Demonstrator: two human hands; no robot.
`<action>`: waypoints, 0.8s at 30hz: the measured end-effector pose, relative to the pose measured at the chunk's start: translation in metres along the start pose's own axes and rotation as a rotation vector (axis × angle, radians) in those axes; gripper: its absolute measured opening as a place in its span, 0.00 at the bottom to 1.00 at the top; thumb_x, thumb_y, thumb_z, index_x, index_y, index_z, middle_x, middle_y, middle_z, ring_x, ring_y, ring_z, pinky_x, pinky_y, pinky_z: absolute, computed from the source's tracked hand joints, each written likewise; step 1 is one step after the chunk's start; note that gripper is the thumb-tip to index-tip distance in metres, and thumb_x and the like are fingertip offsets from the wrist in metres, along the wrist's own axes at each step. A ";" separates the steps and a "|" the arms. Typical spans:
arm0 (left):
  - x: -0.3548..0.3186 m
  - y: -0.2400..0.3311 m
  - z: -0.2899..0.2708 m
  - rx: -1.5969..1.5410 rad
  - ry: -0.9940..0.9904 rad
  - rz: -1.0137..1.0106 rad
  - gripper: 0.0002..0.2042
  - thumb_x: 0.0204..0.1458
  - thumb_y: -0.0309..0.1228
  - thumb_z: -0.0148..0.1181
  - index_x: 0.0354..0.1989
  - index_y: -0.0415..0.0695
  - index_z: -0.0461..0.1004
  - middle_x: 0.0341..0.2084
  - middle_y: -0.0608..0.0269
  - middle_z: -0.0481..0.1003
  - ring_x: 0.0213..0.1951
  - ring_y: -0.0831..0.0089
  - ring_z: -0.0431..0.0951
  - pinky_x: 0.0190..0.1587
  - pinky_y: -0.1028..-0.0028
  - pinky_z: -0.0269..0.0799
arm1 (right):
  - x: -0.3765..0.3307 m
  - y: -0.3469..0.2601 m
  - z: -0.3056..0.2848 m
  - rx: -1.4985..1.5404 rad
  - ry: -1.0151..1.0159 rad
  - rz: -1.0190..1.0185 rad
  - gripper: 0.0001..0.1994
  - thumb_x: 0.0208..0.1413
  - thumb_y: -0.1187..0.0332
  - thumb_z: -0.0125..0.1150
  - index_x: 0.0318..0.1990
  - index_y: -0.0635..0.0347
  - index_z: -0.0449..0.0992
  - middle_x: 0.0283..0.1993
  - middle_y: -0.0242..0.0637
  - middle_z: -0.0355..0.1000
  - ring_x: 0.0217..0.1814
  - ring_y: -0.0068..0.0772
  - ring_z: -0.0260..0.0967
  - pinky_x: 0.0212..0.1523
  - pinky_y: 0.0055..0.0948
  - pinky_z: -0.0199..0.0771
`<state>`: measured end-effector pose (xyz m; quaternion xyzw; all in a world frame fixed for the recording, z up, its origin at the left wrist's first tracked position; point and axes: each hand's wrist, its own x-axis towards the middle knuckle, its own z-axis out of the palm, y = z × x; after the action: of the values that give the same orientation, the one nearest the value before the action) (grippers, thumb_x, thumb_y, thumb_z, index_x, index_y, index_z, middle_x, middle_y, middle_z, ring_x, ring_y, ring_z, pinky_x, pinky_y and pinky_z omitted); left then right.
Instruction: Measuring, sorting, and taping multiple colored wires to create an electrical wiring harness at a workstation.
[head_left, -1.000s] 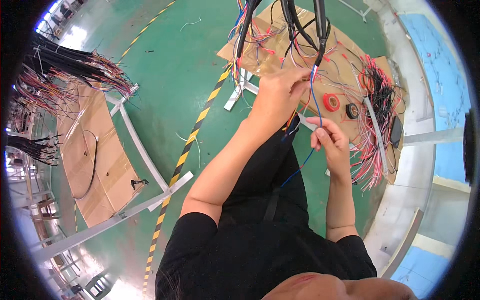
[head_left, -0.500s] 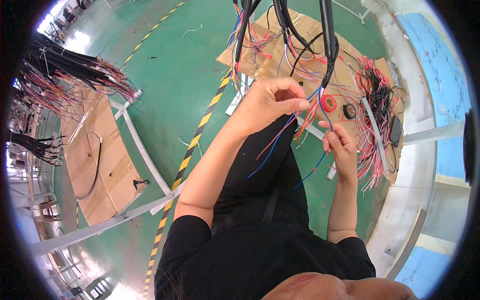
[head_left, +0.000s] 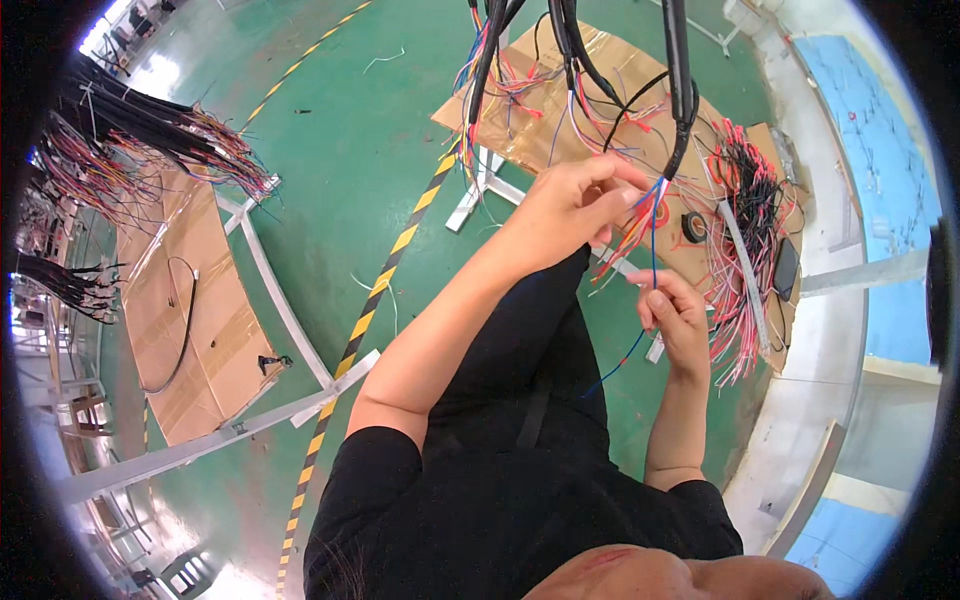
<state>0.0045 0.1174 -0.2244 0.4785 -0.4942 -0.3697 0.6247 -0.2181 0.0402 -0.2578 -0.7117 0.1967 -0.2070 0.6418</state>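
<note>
Blue wire (head_left: 654, 240) pinched in R hand (head_left: 682, 320) grip, L hand (head_left: 572, 212) grip at multicolour wires (head_left: 632, 236), can't tell if closed.

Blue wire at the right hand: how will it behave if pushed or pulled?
The blue wire will probably flex rather than push straight: it already bends at the right hand. Likely light, being far thinner than the black sheathed cable. Pulling may tug that cable, since the wire emerges from its end.

Yellow-black striped tape (head_left: 411, 232) on green floor (head_left: 320, 200), blue panel (head_left: 868, 140) far right
</note>
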 end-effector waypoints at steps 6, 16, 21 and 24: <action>0.005 0.000 0.002 -0.337 -0.137 -0.144 0.13 0.62 0.36 0.51 0.43 0.38 0.74 0.24 0.69 0.74 0.21 0.85 0.70 0.23 0.82 0.69 | -0.006 0.004 -0.014 0.182 -0.068 -0.010 0.14 0.61 0.66 0.53 0.47 0.67 0.73 0.25 0.30 0.64 0.26 0.19 0.62 0.29 0.19 0.60; -0.007 0.017 0.047 0.023 0.115 0.092 0.05 0.59 0.24 0.54 0.39 0.35 0.72 0.23 0.66 0.74 0.24 0.84 0.74 0.24 0.81 0.72 | 0.041 -0.068 0.016 -0.185 0.364 -0.264 0.14 0.57 0.68 0.61 0.47 0.65 0.69 0.30 0.30 0.69 0.29 0.16 0.63 0.28 0.16 0.62; -0.012 0.015 0.046 0.009 0.148 0.103 0.04 0.55 0.22 0.58 0.38 0.36 0.73 0.25 0.65 0.75 0.24 0.82 0.75 0.23 0.80 0.71 | 0.059 -0.090 0.017 -0.351 0.318 -0.267 0.09 0.62 0.67 0.56 0.37 0.67 0.74 0.20 0.25 0.64 0.19 0.12 0.55 0.20 0.15 0.54; -0.017 0.012 0.037 0.077 0.154 0.163 0.04 0.54 0.23 0.59 0.37 0.38 0.73 0.26 0.65 0.74 0.23 0.83 0.73 0.24 0.81 0.69 | 0.066 -0.080 -0.001 -0.084 0.078 -0.137 0.12 0.64 0.64 0.52 0.38 0.67 0.74 0.18 0.24 0.61 0.18 0.11 0.53 0.19 0.15 0.53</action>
<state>-0.0357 0.1280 -0.2154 0.4873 -0.4958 -0.2606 0.6699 -0.1622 0.0115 -0.1755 -0.7411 0.1810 -0.2698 0.5876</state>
